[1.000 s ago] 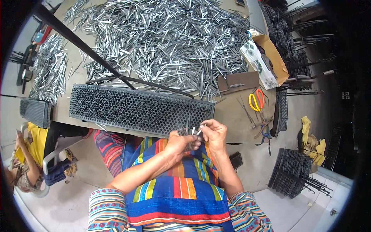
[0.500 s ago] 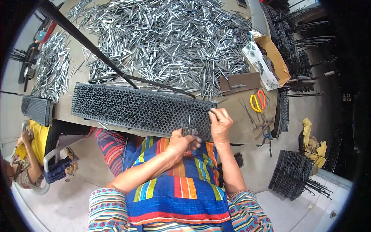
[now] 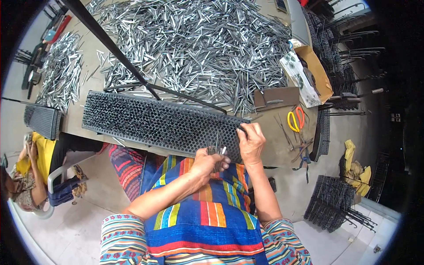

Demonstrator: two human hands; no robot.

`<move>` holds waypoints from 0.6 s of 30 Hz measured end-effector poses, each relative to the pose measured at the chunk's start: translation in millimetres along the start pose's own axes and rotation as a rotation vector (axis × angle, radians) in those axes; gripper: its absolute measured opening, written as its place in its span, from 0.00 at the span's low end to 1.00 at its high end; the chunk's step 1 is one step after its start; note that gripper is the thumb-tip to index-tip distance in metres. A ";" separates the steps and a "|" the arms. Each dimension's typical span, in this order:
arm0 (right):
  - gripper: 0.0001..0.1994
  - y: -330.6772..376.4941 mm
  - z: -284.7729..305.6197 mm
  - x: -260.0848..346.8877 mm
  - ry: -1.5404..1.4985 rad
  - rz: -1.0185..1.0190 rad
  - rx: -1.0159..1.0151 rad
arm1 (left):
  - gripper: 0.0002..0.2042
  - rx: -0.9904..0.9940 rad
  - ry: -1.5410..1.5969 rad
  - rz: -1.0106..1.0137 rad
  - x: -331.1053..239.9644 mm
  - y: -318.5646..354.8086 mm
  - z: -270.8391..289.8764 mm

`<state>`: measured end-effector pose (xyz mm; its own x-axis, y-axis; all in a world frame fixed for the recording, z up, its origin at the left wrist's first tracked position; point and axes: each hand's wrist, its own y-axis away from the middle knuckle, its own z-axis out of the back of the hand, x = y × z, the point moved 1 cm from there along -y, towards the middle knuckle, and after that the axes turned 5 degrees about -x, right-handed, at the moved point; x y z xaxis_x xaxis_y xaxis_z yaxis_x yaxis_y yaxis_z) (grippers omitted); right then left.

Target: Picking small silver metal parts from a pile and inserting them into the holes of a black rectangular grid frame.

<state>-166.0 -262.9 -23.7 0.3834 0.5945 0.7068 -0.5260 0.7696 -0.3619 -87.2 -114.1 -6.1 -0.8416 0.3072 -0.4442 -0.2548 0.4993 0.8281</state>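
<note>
- Tan bench [image 3: 274, 132] fills the upper middle, with pale floor [image 3: 282, 201] below it
- Left hand [image 3: 208, 163] closed round a bunch of thin strips [image 3: 217, 140], which stick up between thumb and fingers at the near edge of the board
- Right hand [image 3: 251, 143] narrow, fingertips drawn together over the board's right end; whether they pinch a strip, I cannot tell
- Black board [image 3: 229, 134] full of holes lies along the bench's near edge, dark tips crowding its left and middle
- Black rod [image 3: 110, 45] slants up and left from just behind the board
- Heap of grey strips [image 3: 198, 53] spreads beyond
- Scissors [image 3: 291, 122] with yellow and orange handles, right of the right hand
- Cardboard box [image 3: 325, 83] farther up, at the bench's right side
- Another person [image 3: 40, 148] sits at far left, near a second board [image 3: 43, 122]
</note>
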 end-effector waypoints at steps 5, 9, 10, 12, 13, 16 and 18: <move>0.07 -5.4 -0.5 3.4 -0.011 -0.003 0.016 | 0.07 -0.015 0.018 -0.004 -0.9 -1.3 1.9; 0.05 -8.5 2.6 6.0 -0.032 0.049 -0.010 | 0.07 -0.008 0.029 -0.006 0.7 -3.2 3.0; 0.05 -8.7 2.8 5.2 -0.032 0.049 -0.009 | 0.07 -0.004 0.026 -0.005 0.8 -3.6 3.2; 0.04 -8.8 3.9 4.9 0.017 0.149 0.022 | 0.07 -0.004 0.024 -0.001 -0.9 -2.5 2.1; 0.04 -10.1 5.3 5.9 0.017 0.147 0.022 | 0.07 -0.005 0.022 0.001 -2.0 -1.7 1.3; 0.05 -13.9 6.9 9.7 0.046 0.173 0.068 | 0.07 -0.009 0.009 -0.003 -3.6 0.7 0.1; 0.05 -12.4 4.8 4.3 0.039 0.152 0.070 | 0.07 -0.012 0.015 0.000 -3.2 1.7 -2.3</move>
<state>-161.4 -271.0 -13.3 0.3242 0.7122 0.6226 -0.6309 0.6532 -0.4186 -86.0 -116.1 -2.4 -0.8486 0.2950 -0.4391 -0.2603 0.4898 0.8321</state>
